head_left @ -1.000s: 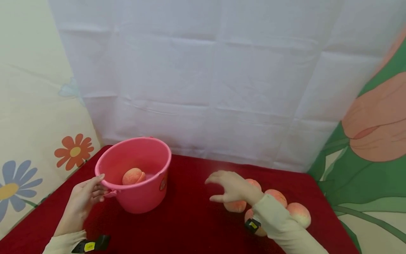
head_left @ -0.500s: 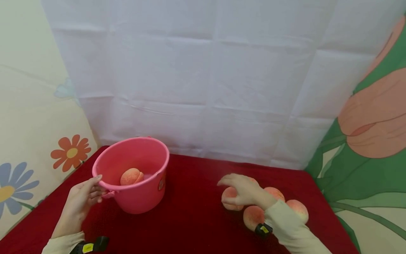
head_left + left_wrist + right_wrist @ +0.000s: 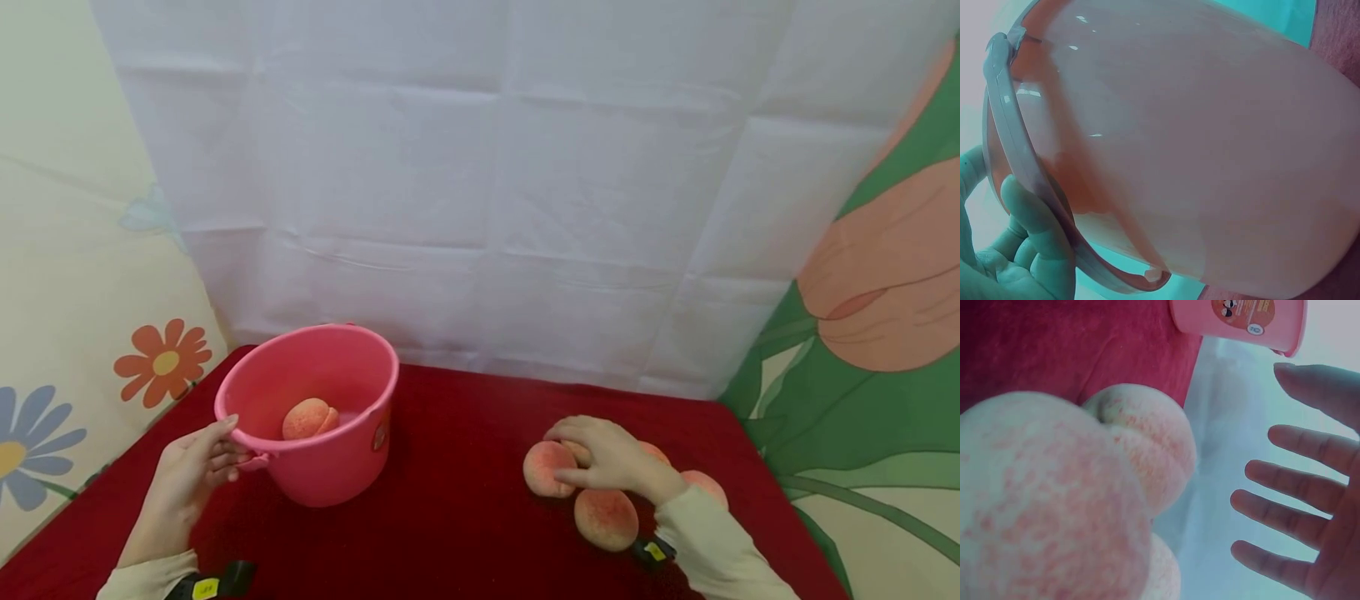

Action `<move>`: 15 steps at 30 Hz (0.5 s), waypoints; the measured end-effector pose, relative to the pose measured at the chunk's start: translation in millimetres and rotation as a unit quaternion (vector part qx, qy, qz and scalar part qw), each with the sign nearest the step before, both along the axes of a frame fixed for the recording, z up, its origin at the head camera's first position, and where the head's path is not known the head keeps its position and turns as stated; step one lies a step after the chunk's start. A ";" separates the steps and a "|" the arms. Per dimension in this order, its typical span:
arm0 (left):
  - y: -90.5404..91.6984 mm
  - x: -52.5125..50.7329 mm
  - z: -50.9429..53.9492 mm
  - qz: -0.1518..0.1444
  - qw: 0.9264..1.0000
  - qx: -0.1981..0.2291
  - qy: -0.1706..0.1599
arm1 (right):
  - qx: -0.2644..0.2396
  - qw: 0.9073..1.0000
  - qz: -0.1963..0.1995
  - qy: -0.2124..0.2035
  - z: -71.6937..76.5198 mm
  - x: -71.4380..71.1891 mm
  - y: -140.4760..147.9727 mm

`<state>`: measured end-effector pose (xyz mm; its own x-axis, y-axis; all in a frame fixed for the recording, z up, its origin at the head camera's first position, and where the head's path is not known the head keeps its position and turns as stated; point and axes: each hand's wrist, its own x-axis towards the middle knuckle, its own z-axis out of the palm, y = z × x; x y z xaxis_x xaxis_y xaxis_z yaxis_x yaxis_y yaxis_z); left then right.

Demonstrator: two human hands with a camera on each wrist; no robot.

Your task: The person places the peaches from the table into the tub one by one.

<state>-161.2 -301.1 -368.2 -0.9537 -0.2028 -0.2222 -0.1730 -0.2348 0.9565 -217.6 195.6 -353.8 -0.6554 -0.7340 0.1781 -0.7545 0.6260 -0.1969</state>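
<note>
Step in hand (my reading): picking up loose peaches, right hand reaching, left hand steadying the container. Left hand (image 3: 183,479) grips the near-left rim of the pink bucket (image 3: 330,471), which stands at left on the red cloth (image 3: 450,508). One peach in the bucket (image 3: 306,418) lies at its bottom. Right hand (image 3: 611,454) is over the cluster at right, fingers spread wide and grasping nothing (contact with a peach cannot be told). Around it: the left peach (image 3: 546,468), the near peach (image 3: 606,521), the right peach (image 3: 707,486) and two more partly hidden by the hand. Next move, I judge, calls for settling on one peach and curling the fingers round it without rolling its neighbours, left grip kept firm.
</note>
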 end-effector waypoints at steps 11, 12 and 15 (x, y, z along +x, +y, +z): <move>1.3 0.7 -0.9 -0.001 1.000 0.005 0.021 | -0.047 0.998 -0.029 0.001 -3.9 6.1 21.9; 1.3 0.9 -1.1 -0.001 1.000 0.007 0.021 | -0.047 0.998 -0.028 0.006 -4.6 6.2 24.3; 1.2 1.3 -1.0 0.000 1.000 0.008 0.021 | -0.041 0.999 -0.031 0.017 -5.9 6.8 31.6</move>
<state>-159.9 -299.8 -369.2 -0.9623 -0.1997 -0.1846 -0.1323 -0.2493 0.9593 -210.8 227.2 -359.7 -0.6918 -0.6744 0.2582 -0.7219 0.6545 -0.2246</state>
